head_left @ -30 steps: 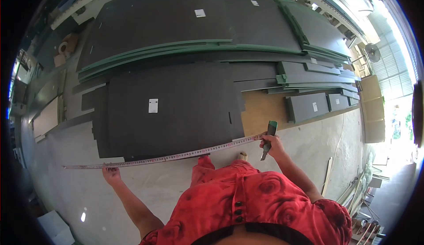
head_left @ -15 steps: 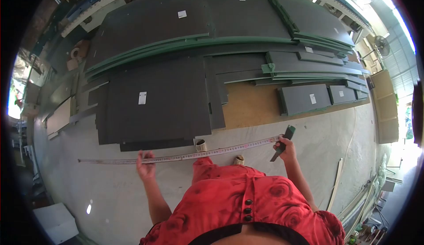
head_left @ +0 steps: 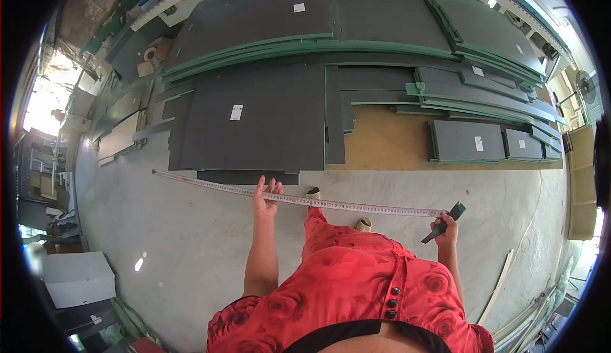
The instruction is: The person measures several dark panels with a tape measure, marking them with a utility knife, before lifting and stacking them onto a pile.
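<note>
A pulled-out tape measure stretches nearly sideways in front of my body, its white blade marked with numbers. Its free end hangs to the left, near the front edge of the dark panels. My left hand holds the blade partway along, thumb over it and the other fingers extended upward. At the right end, my right hand is closed around the dark green and black body of the tape measure. A dark strip sticks out below that hand. One large panel bears a white label.
More stacked dark panels with green edges lie behind. Smaller labelled panels rest on a brown board. My shoes stand on the grey floor. A thin wooden strip lies at right, a white box at lower left.
The view has swung, so the panels appear farther right. The blade's free end has risen and its right end dropped in view. My left hand's fingers have straightened while the right keeps its grip.
</note>
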Tool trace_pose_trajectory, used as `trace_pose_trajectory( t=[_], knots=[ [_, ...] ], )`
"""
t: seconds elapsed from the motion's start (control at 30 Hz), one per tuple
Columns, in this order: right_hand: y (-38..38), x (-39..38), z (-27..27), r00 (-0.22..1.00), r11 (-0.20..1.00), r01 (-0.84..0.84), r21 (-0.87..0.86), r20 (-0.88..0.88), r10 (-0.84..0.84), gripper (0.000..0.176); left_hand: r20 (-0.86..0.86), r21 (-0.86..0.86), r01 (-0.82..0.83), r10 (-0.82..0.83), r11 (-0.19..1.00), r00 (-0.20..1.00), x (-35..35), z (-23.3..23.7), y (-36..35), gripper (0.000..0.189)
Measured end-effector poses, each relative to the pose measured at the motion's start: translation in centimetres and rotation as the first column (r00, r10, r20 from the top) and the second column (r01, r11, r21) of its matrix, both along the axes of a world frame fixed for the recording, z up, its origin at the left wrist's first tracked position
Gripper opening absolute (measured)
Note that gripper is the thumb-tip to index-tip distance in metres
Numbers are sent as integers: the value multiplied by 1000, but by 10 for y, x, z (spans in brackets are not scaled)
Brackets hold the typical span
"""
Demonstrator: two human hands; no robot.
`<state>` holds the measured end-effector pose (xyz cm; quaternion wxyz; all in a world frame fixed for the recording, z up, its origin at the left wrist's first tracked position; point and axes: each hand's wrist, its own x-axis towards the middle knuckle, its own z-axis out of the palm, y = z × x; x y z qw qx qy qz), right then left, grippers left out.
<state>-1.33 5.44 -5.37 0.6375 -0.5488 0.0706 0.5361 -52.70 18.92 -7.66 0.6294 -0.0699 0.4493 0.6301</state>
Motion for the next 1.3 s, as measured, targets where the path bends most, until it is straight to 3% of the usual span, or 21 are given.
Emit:
trace_pose_trajectory(
  t=[0.17,0.33,0.47,0.57,0.67,0.97,1.1,1.3],
  knots=[
    [-7,4,-3,999,999,35,-2,-1,-35,10,8,-25,38,-38,999,999,5,-14,20,28],
    [-10,-3,-8,997,998,63,-8,-37,-64,12,-51,-80,-66,62,995,997,3,-19,27,27],
    [-9,-7,-16,997,998,59,-32,-54,-61,11,34,-125,-12,16,992,999,-11,-36,39,29],
    [-6,-11,-14,998,996,56,-74,-36,-59,11,-76,-181,-152,140,972,987,-4,-29,47,29],
    [-4,-15,-14,997,991,77,-111,-15,-79,9,-129,-205,-145,120,968,984,-3,-31,56,29],
    [-3,-17,-22,997,983,62,-171,49,-54,15,-151,-204,-89,58,975,987,-7,-41,65,28],
    [-1,-19,-26,996,989,78,-122,55,-72,17,-153,-234,-174,140,956,978,-1,-33,65,27],
    [4,-18,-35,994,986,46,-159,101,-30,18,-146,-176,-111,86,978,986,-4,-46,66,24]
  ],
)
